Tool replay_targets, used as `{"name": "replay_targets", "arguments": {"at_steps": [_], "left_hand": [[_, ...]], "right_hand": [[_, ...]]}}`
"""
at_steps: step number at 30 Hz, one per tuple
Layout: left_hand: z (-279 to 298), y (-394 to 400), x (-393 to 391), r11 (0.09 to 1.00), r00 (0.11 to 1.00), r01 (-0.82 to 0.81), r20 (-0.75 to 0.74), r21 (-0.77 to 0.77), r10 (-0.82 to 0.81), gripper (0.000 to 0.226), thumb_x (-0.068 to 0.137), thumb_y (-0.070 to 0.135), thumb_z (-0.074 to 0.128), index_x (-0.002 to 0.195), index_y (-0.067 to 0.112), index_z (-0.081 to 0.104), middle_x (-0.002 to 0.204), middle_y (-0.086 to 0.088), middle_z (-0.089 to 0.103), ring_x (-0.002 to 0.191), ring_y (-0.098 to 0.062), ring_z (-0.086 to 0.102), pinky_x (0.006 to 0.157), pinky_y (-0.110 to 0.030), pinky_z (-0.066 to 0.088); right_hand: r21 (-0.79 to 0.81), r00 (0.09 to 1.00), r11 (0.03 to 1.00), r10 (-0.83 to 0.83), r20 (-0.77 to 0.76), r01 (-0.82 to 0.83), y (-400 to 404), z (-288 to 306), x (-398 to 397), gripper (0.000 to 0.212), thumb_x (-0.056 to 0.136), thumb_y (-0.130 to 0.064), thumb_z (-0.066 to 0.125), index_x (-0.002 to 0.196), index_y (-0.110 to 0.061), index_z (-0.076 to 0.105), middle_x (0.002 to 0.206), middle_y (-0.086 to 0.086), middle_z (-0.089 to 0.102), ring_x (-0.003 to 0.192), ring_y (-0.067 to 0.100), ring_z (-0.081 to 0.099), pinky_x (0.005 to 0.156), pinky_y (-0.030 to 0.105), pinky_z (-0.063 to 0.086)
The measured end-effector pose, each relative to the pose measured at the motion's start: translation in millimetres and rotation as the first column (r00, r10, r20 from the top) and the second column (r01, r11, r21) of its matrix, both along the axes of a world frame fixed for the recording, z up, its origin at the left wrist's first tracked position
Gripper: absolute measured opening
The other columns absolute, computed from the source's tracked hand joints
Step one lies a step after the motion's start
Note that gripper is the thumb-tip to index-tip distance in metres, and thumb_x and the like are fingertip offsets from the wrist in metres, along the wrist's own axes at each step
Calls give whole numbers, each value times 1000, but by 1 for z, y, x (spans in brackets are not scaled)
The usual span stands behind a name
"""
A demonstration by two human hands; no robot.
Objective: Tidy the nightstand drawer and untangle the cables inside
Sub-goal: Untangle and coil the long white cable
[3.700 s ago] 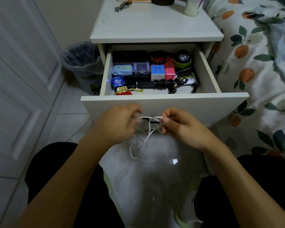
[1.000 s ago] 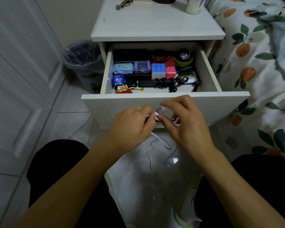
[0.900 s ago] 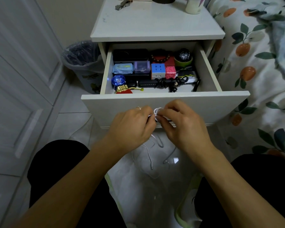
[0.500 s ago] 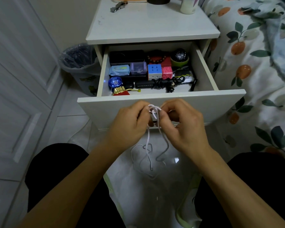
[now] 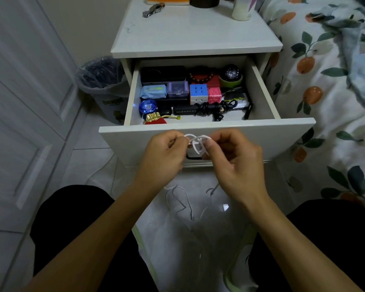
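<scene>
Pinching a knotted white cable (image 5: 196, 142) between them at the centre of the frame, the left hand (image 5: 164, 157) and right hand (image 5: 234, 161) work in front of the open nightstand drawer (image 5: 207, 133); the fingers of both curl round the small loops, which stand just below the drawer's front edge. Against half a second ago, the hands sit slightly further apart and the loops between them spread wider, while the loose ends now hang lower, trailing toward the pale floor at lower centre, with one strand emerging under the right hand. Inside the drawer, a bundled black cable (image 5: 211, 107) lies along the front as before, beside a blue yo-yo (image 5: 148, 106), with a puzzle cube (image 5: 198, 92) behind it. A lined bin (image 5: 102, 81) stands at the left.
</scene>
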State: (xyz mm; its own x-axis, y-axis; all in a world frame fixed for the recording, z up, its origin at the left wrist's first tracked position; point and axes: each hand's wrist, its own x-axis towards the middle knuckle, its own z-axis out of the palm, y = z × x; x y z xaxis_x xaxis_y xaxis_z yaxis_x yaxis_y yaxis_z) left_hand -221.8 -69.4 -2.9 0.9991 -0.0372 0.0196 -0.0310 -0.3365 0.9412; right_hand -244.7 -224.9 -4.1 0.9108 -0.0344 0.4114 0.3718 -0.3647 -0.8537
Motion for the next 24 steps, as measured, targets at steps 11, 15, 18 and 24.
{"name": "replay_targets", "arguments": {"at_steps": [11,15,18,24], "left_hand": [[-3,0,-6,985,972,92,201,149,-121,11,100,17,51,98,19,61,64,6,66,60,-10,64,55,-22,49],[0,-1,-3,996,998,52,35,-70,-50,17,102,16,48,94,17,63,64,3,65,47,-7,54,47,-21,46],[4,-1,0,977,996,9,-87,-213,-29,20,103,12,44,94,14,62,62,6,64,46,-8,52,45,-21,47],[-2,-4,-5,995,997,38,66,96,-44,12,101,16,50,97,18,62,77,5,69,68,-4,65,63,-20,54]], "right_hand": [[-423,981,906,64,186,21,-8,-4,13,8,89,-11,71,87,-4,76,67,9,66,56,20,58,55,37,47],[-126,998,992,10,56,-3,-7,-1,9,11,91,-7,66,92,-8,77,74,3,73,66,17,69,61,31,55],[293,979,956,52,-197,8,-2,0,7,13,94,-8,61,95,-9,74,77,1,75,72,13,73,67,21,56],[-222,988,971,61,-140,-92,-11,4,10,9,89,-24,68,94,-17,72,78,-9,69,69,9,64,62,20,52]]}}
